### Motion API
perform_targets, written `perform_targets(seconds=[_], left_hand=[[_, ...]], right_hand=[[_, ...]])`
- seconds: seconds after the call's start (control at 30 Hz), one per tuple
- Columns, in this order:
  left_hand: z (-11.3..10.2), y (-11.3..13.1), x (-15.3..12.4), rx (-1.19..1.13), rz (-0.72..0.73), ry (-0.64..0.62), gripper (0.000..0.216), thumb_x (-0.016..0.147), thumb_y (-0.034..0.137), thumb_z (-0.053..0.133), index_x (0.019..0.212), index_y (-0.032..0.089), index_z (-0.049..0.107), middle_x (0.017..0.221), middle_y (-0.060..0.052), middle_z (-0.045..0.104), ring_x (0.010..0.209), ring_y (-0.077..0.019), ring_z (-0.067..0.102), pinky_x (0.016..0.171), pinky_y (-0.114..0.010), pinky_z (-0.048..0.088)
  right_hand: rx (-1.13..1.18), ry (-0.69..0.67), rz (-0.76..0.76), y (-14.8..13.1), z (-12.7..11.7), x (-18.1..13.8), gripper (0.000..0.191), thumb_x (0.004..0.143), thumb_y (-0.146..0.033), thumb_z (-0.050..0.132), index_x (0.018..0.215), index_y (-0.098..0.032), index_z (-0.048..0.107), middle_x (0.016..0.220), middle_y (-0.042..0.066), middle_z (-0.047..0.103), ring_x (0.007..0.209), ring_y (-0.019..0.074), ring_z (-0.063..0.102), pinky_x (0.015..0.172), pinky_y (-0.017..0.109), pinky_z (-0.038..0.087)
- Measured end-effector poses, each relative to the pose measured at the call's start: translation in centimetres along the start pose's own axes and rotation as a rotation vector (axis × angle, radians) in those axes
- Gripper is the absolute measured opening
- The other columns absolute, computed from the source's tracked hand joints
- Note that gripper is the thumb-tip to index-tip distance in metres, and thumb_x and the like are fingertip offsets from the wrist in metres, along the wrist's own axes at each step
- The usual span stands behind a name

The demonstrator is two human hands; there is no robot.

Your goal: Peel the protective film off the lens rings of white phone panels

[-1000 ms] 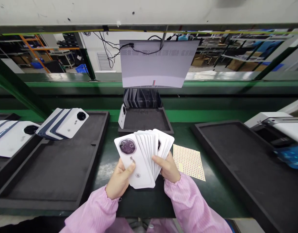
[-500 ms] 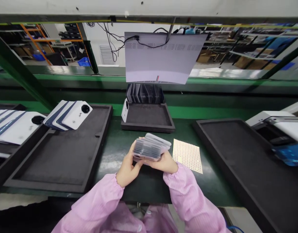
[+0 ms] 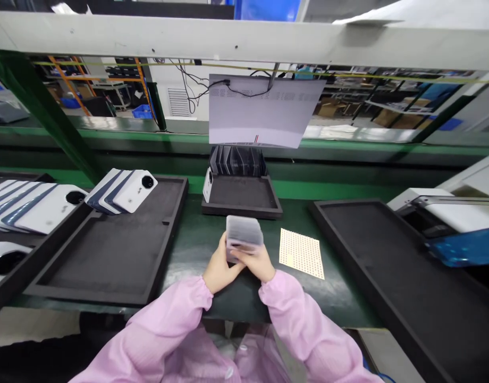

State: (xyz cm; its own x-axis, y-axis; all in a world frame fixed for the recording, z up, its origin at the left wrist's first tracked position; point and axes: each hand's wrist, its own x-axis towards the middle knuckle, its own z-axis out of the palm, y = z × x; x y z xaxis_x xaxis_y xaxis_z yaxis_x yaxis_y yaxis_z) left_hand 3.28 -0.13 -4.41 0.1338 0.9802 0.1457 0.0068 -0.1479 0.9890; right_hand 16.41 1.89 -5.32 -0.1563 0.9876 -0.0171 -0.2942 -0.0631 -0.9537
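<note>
A squared-up stack of white phone back covers (image 3: 243,234) stands on edge over the green bench, gripped between both hands. My left hand (image 3: 219,268) wraps its fingers around the stack's left and lower side. My right hand (image 3: 257,264) is closed on the right and lower side, its fingers across the front. Both arms wear pink sleeves. A yellow dotted sticker sheet (image 3: 301,252) lies flat just right of the hands.
A large black foam tray (image 3: 109,250) at left has a few white covers (image 3: 123,190) fanned at its far corner. More covers (image 3: 29,205) lie further left. A small black tray (image 3: 242,199) with a divider rack sits ahead. Another black tray (image 3: 396,266) is right.
The fanned covers have been gathered into a tight stack and turned on edge, a little further from me. The camera tilted up slightly.
</note>
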Motion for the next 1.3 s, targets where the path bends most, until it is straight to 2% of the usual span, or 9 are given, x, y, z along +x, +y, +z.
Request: perform_targets(seconds=[0.1,0.3,0.5,0.6,0.73,0.9,1.0,1.1,1.3], left_hand=[[-0.8,0.4,0.0,-0.158,-0.125,-0.097,0.071,0.066,0.026,0.071,0.130,0.021,0.039,0.120,-0.010,0.057,0.111,-0.0273,0.052,0.096,-0.042,0.038],[-1.6,1.5,-0.3,-0.255,-0.078,-0.177,0.057,0.070,0.025,0.069,0.124,0.020,0.051,0.128,-0.008,0.054,0.119,-0.0271,0.047,0.101,-0.038,0.034],[-2.1,2.1,-0.7,-0.516,-0.287,-0.281,0.061,0.065,0.023,0.072,0.122,0.019,0.052,0.115,-0.009,0.063,0.098,-0.0259,0.060,0.084,-0.037,0.046],[-2.5,2.5,-0.7,-0.549,-0.398,-0.365,0.061,0.059,0.018,0.075,0.117,0.019,0.056,0.107,-0.008,0.066,0.084,-0.0213,0.064,0.071,-0.029,0.049],[-3.0,3.0,-0.3,-0.580,-0.474,-0.433,0.048,0.064,0.030,0.073,0.107,0.014,0.062,0.087,-0.009,0.070,0.066,-0.0194,0.064,0.057,-0.027,0.049],[-3.1,2.3,0.4,-0.699,-0.355,-0.289,0.056,0.078,0.061,0.045,0.114,0.020,0.057,0.101,-0.012,0.066,0.077,-0.0215,0.064,0.071,-0.036,0.050],[-2.5,1.4,0.4,-0.586,-0.093,-0.065,0.070,0.063,0.042,0.074,0.125,0.027,0.046,0.120,-0.009,0.056,0.107,-0.0236,0.055,0.095,-0.040,0.039],[-2.1,1.0,0.0,-0.457,-0.005,-0.023,0.091,0.047,0.023,0.084,0.128,0.027,0.042,0.131,-0.008,0.046,0.123,-0.0262,0.041,0.104,-0.040,0.028],[-2.4,2.0,-0.8,-0.478,-0.096,-0.051,0.038,0.057,0.017,0.077,0.094,0.015,0.065,0.100,-0.008,0.065,0.114,-0.0293,0.049,0.102,-0.043,0.030]], right_hand=[[0.099,-0.016,0.008,-1.1,0.0,0.7,0.042,0.060,-0.035,0.075,0.095,-0.016,0.063,0.094,0.008,0.068,0.087,0.0261,0.064,0.086,0.047,0.049],[0.187,-0.073,-0.024,-1.6,0.5,0.4,0.044,0.059,-0.033,0.078,0.097,-0.019,0.062,0.099,0.007,0.068,0.094,0.0247,0.062,0.089,0.043,0.047],[0.190,-0.118,-0.072,-6.4,-3.6,0.7,0.077,0.051,-0.046,0.080,0.120,-0.026,0.051,0.112,0.006,0.063,0.105,0.0266,0.057,0.087,0.041,0.046],[0.056,-0.224,0.114,-8.7,-5.6,1.0,0.088,0.046,-0.025,0.084,0.126,-0.024,0.047,0.113,0.006,0.062,0.099,0.0228,0.060,0.082,0.035,0.048],[0.038,-0.238,0.384,-7.6,-5.9,0.7,0.069,0.046,-0.004,0.079,0.110,-0.016,0.059,0.088,0.003,0.070,0.066,0.0147,0.065,0.056,0.024,0.051],[0.200,-0.094,0.292,-4.3,-4.2,0.8,0.035,0.059,-0.023,0.076,0.090,-0.016,0.062,0.064,-0.001,0.066,0.041,0.0089,0.054,0.032,0.017,0.037],[0.322,-0.034,0.225,-3.4,-1.9,1.1,0.029,0.065,-0.037,0.071,0.085,-0.019,0.061,0.071,0.001,0.068,0.054,0.0129,0.061,0.035,0.018,0.041],[0.401,-0.059,0.232,-2.4,1.7,0.6,0.032,0.069,-0.046,0.065,0.088,-0.020,0.061,0.082,0.004,0.069,0.067,0.0170,0.064,0.038,0.021,0.044],[0.420,-0.084,0.239,-0.8,6.6,-2.7,0.032,0.076,-0.045,0.060,0.099,-0.022,0.059,0.105,0.005,0.065,0.090,0.0200,0.063,0.059,0.028,0.054]])
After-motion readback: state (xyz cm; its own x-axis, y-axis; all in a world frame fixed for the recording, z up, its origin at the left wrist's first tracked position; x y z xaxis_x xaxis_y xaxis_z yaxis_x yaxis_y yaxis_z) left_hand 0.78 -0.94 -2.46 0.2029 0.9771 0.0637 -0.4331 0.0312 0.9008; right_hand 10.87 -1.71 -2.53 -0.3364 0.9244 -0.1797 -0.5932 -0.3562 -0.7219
